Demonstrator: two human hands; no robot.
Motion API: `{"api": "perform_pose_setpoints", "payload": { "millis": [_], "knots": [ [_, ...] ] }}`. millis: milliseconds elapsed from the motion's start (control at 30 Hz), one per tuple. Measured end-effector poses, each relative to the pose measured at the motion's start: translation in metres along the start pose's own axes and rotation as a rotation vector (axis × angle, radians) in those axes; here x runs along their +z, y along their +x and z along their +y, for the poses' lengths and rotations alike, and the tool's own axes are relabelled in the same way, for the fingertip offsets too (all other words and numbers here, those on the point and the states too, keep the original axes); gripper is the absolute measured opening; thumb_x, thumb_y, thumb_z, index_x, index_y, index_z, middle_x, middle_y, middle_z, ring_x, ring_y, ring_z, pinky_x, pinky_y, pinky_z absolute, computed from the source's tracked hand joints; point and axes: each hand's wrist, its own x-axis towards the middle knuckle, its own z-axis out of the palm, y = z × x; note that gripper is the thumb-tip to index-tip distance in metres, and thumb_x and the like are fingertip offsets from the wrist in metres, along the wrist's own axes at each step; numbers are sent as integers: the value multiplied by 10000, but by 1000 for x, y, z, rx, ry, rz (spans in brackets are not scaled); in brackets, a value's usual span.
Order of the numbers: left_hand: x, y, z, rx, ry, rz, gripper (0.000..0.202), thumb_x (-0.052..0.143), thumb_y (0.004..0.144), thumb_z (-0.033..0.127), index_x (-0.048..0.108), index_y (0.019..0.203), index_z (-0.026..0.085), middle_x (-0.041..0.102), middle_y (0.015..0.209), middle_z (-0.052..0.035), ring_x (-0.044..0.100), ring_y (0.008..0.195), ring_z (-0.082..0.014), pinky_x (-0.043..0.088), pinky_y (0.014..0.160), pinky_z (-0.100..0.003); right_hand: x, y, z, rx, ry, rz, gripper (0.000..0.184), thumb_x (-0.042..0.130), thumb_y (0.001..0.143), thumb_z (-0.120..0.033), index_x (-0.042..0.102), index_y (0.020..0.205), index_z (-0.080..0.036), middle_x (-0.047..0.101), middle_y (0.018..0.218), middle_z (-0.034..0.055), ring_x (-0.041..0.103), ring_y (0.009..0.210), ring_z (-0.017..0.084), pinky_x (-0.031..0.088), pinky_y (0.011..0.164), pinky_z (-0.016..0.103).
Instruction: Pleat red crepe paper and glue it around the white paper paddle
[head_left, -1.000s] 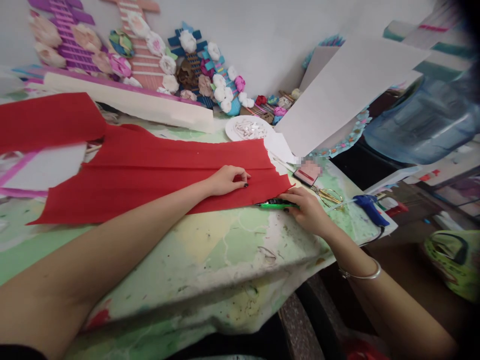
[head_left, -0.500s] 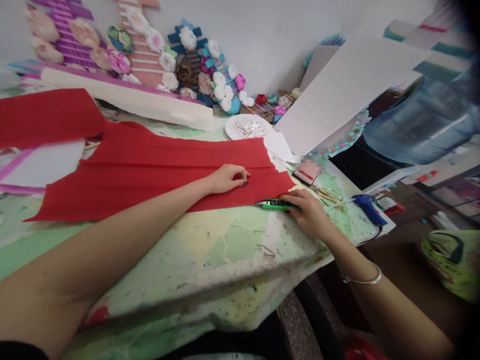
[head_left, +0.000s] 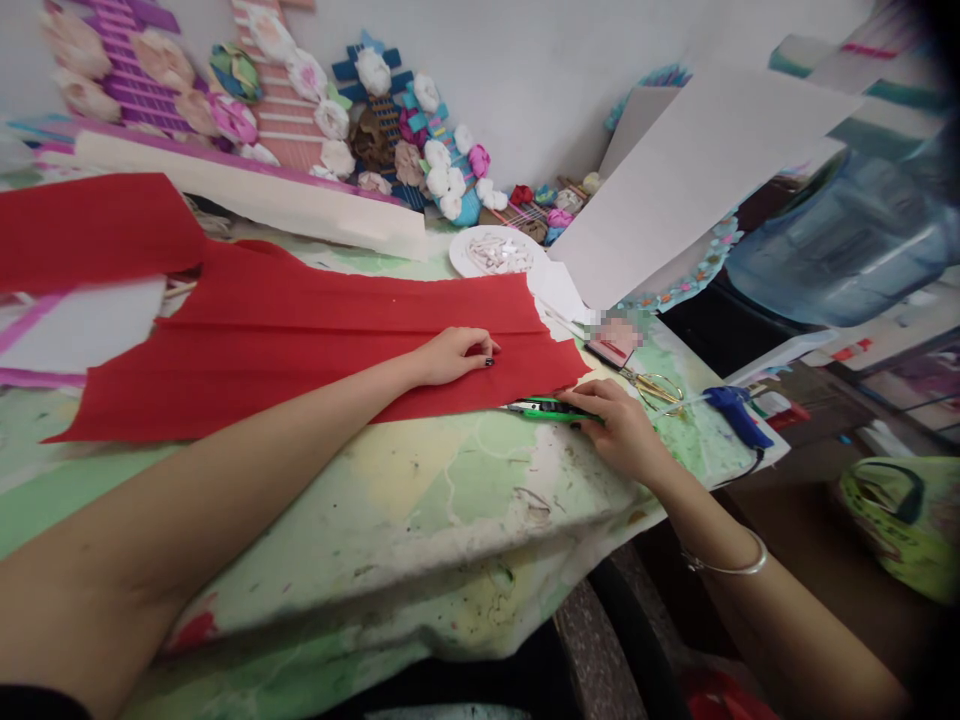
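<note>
A: Near to far, quick. Anything just changed?

B: Not much. Front of the desk (head_left: 420,500): same. Right hand (head_left: 619,425), back from the front edge, toward the right end: fingers closed around a green utility knife (head_left: 551,408). Blade tip is slightly further left along the near edge of the red sheet (head_left: 315,330).

A: Meaning?

B: My read: small advance or repositioning along that edge. No fresh cut line I can make out, so I wouldn't log a finished cut.

A: Right side of the desk?

B: Blue glue gun (head_left: 739,415) near the right edge, gold-handled scissors (head_left: 645,383) between it and the sheet. Neither held.

A: Left hand?

B: Left hand (head_left: 454,357), a bit farther back, hasn't visibly shifted. Fingers curled narrow, resting on the sheet; can't tell if they pinch it. Probably steadying.

A: Sheet?

B: Spread across the desk, set back from the front edge, running from the left side toward the right end. Lengthwise crease, ragged right end. Paper or cloth, can't tell.

A: Far stuff?

B: White plate (head_left: 459,252) of small pale pieces (head_left: 499,255) toward the back edge, handmade flowers (head_left: 446,182) by the wall (head_left: 525,70).
</note>
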Motion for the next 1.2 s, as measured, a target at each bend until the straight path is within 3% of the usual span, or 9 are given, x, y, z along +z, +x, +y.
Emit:
{"api": "perform_pose_setpoints", "payload": {
  "millis": [233, 600, 967, 1200],
  "knots": [
    [0, 0, 0, 4, 4, -16, 92, 543, 849, 218, 512, 773, 176, 662, 1192, -116, 614, 1128, -217, 452, 976, -402, -6, -10, 4, 57, 5, -18, 504, 510, 736, -30, 700, 1141, -262, 661, 1020, 85, 587, 963, 259, 484, 853, 433],
    [0, 1, -2, 38, 29, -14, 87, 535, 853, 228, 513, 785, 180, 666, 1185, -109, 615, 1120, -213, 451, 976, -396, 5, 16, -11, -29, 4, -27, 525, 477, 695, -1, 712, 1104, -233, 669, 1021, 96, 574, 962, 268, 476, 847, 427],
    [0, 1, 0, -7, -30, -21, 88, 535, 846, 224, 501, 779, 179, 654, 1200, -133, 608, 1136, -230, 445, 982, -403, -8, 0, -5, -2, -8, -31, 508, 486, 729, -9, 709, 1124, -237, 665, 997, 98, 577, 936, 264, 482, 816, 422],
    [1, 1, 0, 3, -38, -4, 97, 540, 847, 247, 516, 783, 178, 662, 1185, -131, 608, 1138, -232, 440, 997, -417, 2, 16, -17, -20, 5, -46, 475, 486, 724, -17, 713, 1102, -194, 662, 977, 112, 573, 920, 266, 478, 825, 423]
  ]
}}
